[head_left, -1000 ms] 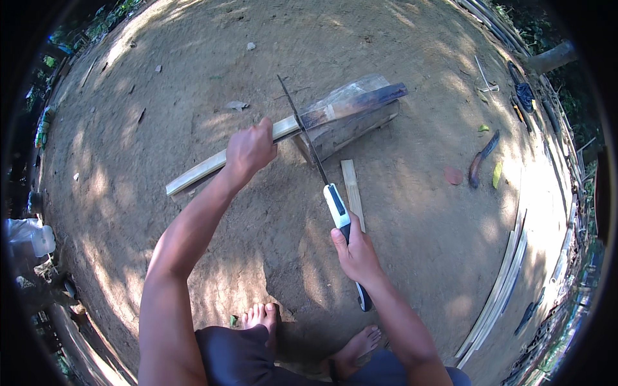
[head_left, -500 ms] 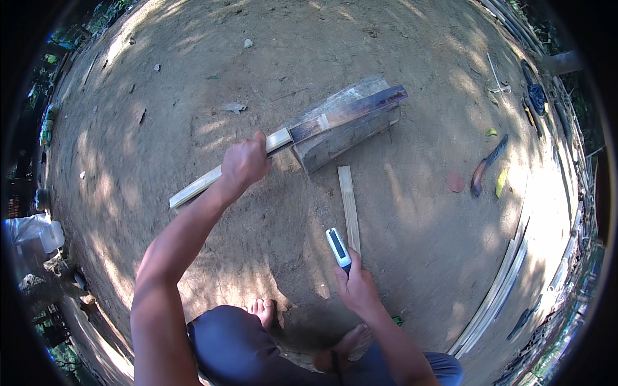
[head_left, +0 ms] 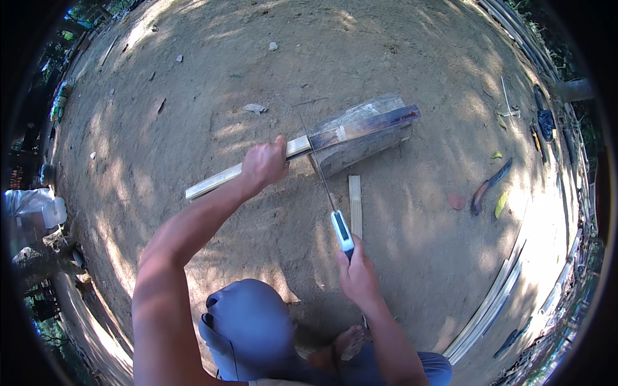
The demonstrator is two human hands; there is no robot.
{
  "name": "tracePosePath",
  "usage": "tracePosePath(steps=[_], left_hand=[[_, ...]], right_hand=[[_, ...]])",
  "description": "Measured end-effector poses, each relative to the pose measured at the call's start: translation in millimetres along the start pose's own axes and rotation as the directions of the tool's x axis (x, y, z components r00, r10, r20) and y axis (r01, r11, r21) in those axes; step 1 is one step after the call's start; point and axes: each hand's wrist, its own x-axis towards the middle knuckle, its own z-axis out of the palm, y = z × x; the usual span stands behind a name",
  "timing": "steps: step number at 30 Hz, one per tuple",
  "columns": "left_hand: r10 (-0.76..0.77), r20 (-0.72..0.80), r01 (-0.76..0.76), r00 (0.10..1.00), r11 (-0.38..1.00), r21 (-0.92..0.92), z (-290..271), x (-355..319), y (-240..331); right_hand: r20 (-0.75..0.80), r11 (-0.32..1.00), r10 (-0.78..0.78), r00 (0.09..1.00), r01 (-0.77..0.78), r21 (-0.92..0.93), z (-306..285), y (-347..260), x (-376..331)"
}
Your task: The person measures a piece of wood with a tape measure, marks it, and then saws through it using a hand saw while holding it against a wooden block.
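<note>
My left hand (head_left: 265, 162) is closed around a pale wooden strip (head_left: 215, 180), pressing it by the left end of a wooden block (head_left: 367, 151). A dark strip (head_left: 376, 122) with a pale band lies over the block, its left end meeting the pale strip near my fist. In my right hand (head_left: 360, 276) is the white-and-dark handle of a hand saw (head_left: 342, 231). The thin saw blade slants up and away, crossing the strips just right of my left fist. Whether its teeth bite into the wood I cannot tell.
Another pale strip (head_left: 355, 202) lies on the dirt below the block. To the right are a curved knife (head_left: 490, 186), a yellow leaf (head_left: 501, 203) and several long pale strips (head_left: 487, 312). A clear plastic bag (head_left: 29, 204) sits at the far left.
My right hand has moved the saw away from me, toward the block, and its blade now shows across the strips. My left hand keeps its grip. One knee has come up, hiding one foot.
</note>
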Motion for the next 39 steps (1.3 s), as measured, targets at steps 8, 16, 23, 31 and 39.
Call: tracePosePath(steps=[8, 16, 23, 31, 39], left_hand=[[0.026, -0.166, -0.040, 0.986, 0.996, -0.076, 8.4, -11.1, -37.0], [-0.001, -0.051, -0.003, 0.999, 0.996, -0.091, 6.2, -10.5, -14.8], [0.069, -0.064, -0.072, 0.996, 0.996, -0.049, -8.7, -20.0, -6.1], [0.079, -0.516, -0.130, 0.853, 0.990, -0.062, 7.7, -101.8, -30.2], [0.187, 0.112, -0.190, 0.976, 0.982, 0.021, 122.4, -229.0, -10.7]], right_hand=[[0.002, 0.981, 0.164, 0.986, -0.163, 0.105, 41.8, 14.1, -29.4], [-0.116, 0.974, -0.079, 0.990, 0.052, -0.219, 19.2, 18.3, -63.2], [-0.135, 0.945, -0.095, 0.986, 0.046, -0.323, 9.5, 11.7, -65.5], [-0.179, 0.941, -0.139, 0.974, 0.074, -0.330, 12.0, 36.0, -57.0], [-0.150, 0.977, -0.131, 0.980, 0.102, -0.189, 26.8, 51.8, -55.2]])
